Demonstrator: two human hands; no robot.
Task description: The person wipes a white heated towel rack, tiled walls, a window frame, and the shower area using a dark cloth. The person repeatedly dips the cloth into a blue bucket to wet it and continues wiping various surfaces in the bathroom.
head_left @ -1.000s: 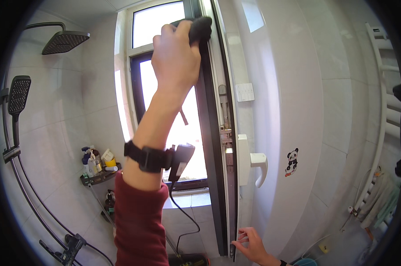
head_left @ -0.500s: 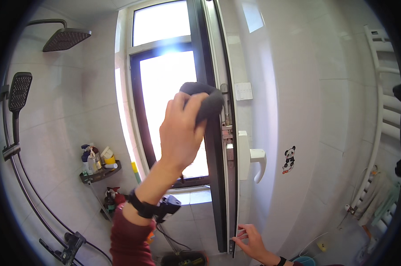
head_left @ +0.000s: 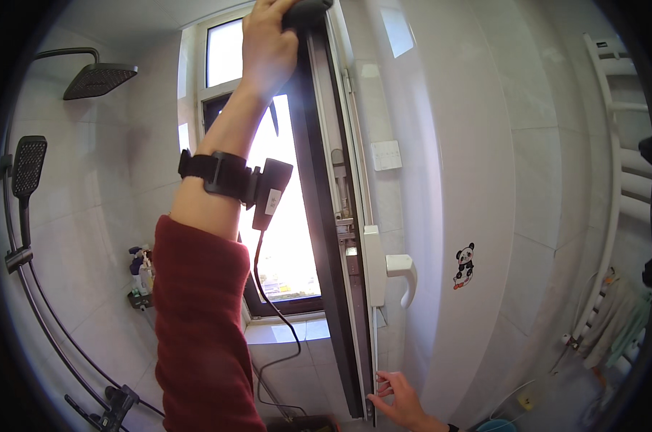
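On your left, a dark shower head (head_left: 100,81) hangs from its bent arm (head_left: 68,52) high on the tiled wall (head_left: 88,165). Below it you have a hand shower (head_left: 30,165), upright in its holder (head_left: 19,259), with a shower valve (head_left: 117,407) near the bottom edge. A corner shelf (head_left: 140,301), partly hidden from you, carries a few bottles (head_left: 137,266). To your right, a white switch panel (head_left: 386,155) sits on the wall, and lower down you can see a panda sticker (head_left: 464,265). At your far right stands a white towel rack (head_left: 634,183), a beige cloth (head_left: 605,335) and a pale green cloth (head_left: 633,337) hanging low on it; a blue bucket (head_left: 497,426) is cut off by the lower edge.
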